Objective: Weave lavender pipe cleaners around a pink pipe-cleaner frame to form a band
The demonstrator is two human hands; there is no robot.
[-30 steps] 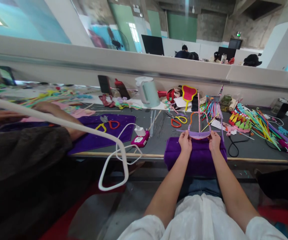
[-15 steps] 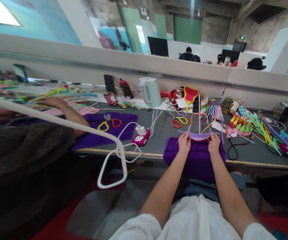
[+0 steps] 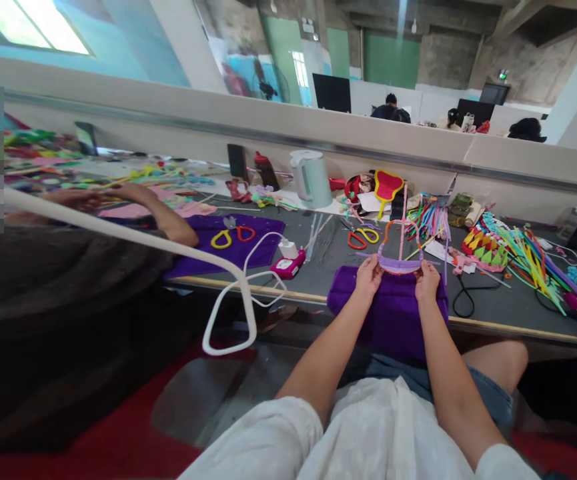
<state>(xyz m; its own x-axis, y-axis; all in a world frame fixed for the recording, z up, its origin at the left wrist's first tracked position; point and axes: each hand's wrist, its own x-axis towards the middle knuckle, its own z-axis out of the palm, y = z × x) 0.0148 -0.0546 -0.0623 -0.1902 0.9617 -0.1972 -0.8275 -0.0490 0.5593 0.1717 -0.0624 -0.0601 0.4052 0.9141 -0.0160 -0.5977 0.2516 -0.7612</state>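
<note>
Between my hands hangs a purple and orange piece bent from fuzzy stems [image 3: 399, 266], with a rounded loop rising above its purple lower band. My left hand [image 3: 369, 275] pinches the band's left end, and my right hand [image 3: 427, 280] pinches its right end. A pink stem [image 3: 404, 227] stands upright behind the band. Under my hands a purple cloth [image 3: 388, 307] hangs over the table's front edge. Red and yellow scissors [image 3: 363, 236] lie to the left of the piece.
Bundles of coloured stems [image 3: 533, 260] lie at the right. A pale kettle [image 3: 312, 179] stands behind. At the left are a magenta power strip [image 3: 288, 264], a white curved bar [image 3: 168, 248] and a co-worker's arm [image 3: 171, 217] over a second purple cloth [image 3: 268, 243].
The view has shifted left, so the scene sits further right. My hands hold the piece as before. The co-worker's hands have come together at the left.
</note>
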